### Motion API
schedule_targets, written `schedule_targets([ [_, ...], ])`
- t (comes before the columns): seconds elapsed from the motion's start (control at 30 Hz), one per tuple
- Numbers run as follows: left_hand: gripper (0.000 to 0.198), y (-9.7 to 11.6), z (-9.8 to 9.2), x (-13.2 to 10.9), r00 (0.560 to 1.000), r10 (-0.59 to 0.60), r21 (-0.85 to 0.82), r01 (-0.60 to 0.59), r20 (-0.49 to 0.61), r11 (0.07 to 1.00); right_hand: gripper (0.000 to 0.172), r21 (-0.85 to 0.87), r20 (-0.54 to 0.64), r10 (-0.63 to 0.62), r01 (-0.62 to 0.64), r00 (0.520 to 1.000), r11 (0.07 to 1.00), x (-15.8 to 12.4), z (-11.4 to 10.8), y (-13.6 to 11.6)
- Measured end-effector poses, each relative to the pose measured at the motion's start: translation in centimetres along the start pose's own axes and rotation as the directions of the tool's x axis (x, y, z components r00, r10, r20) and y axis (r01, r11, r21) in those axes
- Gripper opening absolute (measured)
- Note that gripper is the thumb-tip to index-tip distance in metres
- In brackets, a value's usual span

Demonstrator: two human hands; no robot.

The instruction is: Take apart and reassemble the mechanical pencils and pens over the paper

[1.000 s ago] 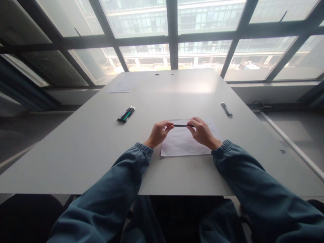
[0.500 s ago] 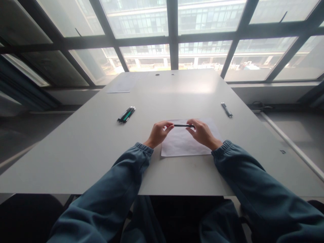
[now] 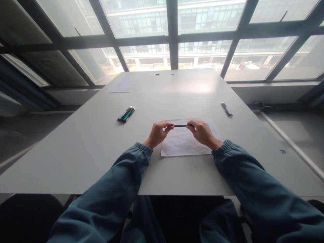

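A slim dark pen [image 3: 180,126] is held level between my two hands above a white sheet of paper [image 3: 186,145]. My left hand [image 3: 159,132] pinches its left end between thumb and fingers. At the other end, my right hand [image 3: 201,132] grips it in the same way, with thumb and fingertips closed. Both ends of the pen are hidden by my fingers. The paper lies flat on the table, partly beneath my right wrist.
On the white table [image 3: 83,158], a bundle of several pens [image 3: 126,114] lies to the left, one with a green part. More grey pens [image 3: 226,109] lie at the right. Another sheet of paper [image 3: 121,83] rests at the far left. Large windows [image 3: 141,57] stand beyond the table.
My right fingers have shifted slightly and closed more tightly around the pen's right end. My left hand and the other things stay as they were.
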State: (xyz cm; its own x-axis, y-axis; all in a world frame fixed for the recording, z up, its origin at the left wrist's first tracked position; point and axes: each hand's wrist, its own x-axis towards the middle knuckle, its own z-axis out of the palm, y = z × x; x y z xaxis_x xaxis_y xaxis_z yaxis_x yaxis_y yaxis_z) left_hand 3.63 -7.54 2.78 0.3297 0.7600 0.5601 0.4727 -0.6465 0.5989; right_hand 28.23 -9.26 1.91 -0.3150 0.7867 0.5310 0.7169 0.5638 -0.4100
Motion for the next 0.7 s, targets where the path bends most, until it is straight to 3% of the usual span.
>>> schedule_targets([
  [0.2,0.017,0.05,-0.13,0.02,0.999,0.038,-0.032,-0.038,0.007,0.999,0.023,-0.042,0.033,-0.011,0.013,0.999,0.999,0.14,-0.18,0.03],
  [0.33,0.020,0.09,0.03,-0.04,1.000,-0.020,-0.024,0.019,-0.004,1.000,0.027,-0.001,0.010,0.004,-0.004,1.000,1.000,0.15,-0.30,0.05],
  [0.4,0.023,0.11,0.13,-0.09,0.996,-0.085,-0.051,0.084,-0.027,0.995,0.026,0.091,-0.060,0.065,-0.060,0.996,0.994,0.20,-0.29,0.09],
  [0.47,0.026,0.16,0.17,-0.12,0.988,-0.146,-0.094,0.141,-0.045,0.986,0.030,0.295,-0.133,0.192,-0.146,0.972,0.944,0.28,-0.19,0.16],
  [0.53,0.030,0.23,0.12,-0.13,0.981,-0.185,-0.131,0.177,-0.056,0.976,0.040,0.571,-0.133,0.352,-0.219,0.926,0.791,0.38,-0.04,0.21],
  [0.6,0.033,0.32,0.04,-0.14,0.977,-0.204,-0.160,0.192,-0.058,0.968,0.045,0.795,-0.047,0.471,-0.253,0.881,0.552,0.46,0.08,0.16],
  [0.7,0.037,0.47,-0.04,-0.20,0.978,-0.205,-0.183,0.195,-0.034,0.963,0.042,0.930,0.126,0.508,-0.280,0.852,0.238,0.52,0.16,-0.17],
])
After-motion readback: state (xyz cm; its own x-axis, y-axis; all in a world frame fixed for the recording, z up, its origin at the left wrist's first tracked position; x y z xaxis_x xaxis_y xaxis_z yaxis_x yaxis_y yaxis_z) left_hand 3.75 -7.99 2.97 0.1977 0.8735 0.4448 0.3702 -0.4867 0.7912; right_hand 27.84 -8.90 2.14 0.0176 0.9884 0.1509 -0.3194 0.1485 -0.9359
